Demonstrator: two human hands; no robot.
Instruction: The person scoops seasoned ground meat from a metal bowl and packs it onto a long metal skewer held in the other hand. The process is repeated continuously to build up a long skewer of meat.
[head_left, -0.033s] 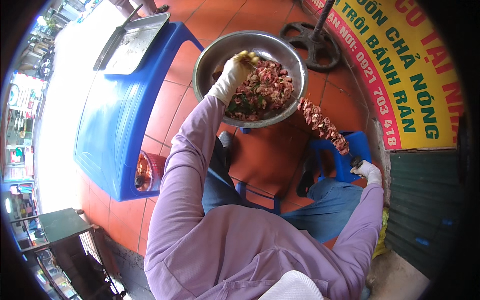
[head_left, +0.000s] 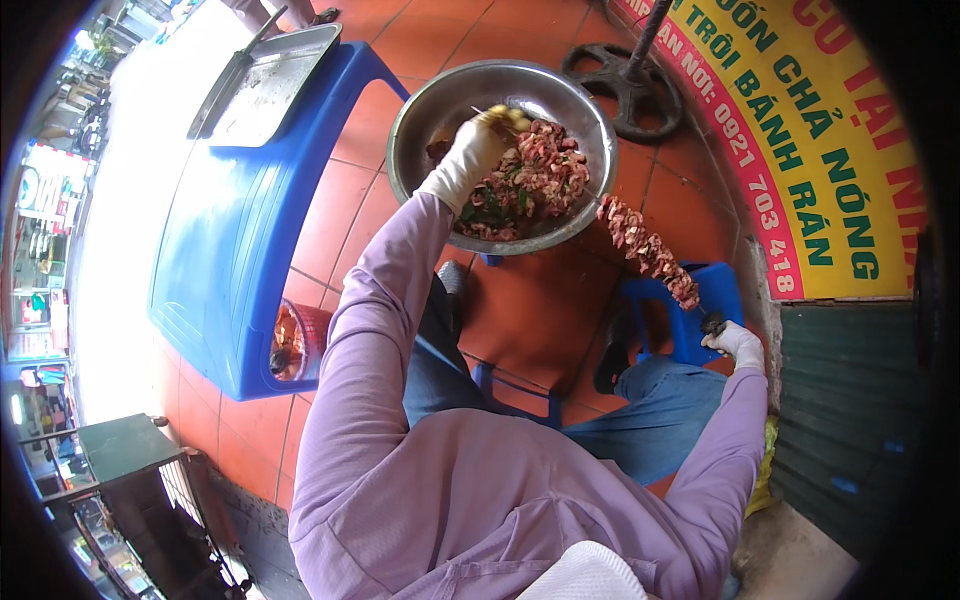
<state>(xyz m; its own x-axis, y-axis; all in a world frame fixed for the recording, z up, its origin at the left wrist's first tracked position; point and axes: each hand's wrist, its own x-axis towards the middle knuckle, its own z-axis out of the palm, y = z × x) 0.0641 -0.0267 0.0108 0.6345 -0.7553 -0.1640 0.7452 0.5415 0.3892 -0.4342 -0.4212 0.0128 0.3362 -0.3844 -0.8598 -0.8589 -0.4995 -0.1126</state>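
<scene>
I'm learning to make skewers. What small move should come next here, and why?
Probably pinch one piece from the bowl and bring it to the skewer. The left hand is already down in the meat, while the right hand holds the skewer, loaded along most of its length, its tip toward the bowl.

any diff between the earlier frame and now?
Nothing visibly changed. The left hand is in the metal bowl of chopped meat, as before, and the right hand holds the loaded meat skewer in the same spot.
</scene>
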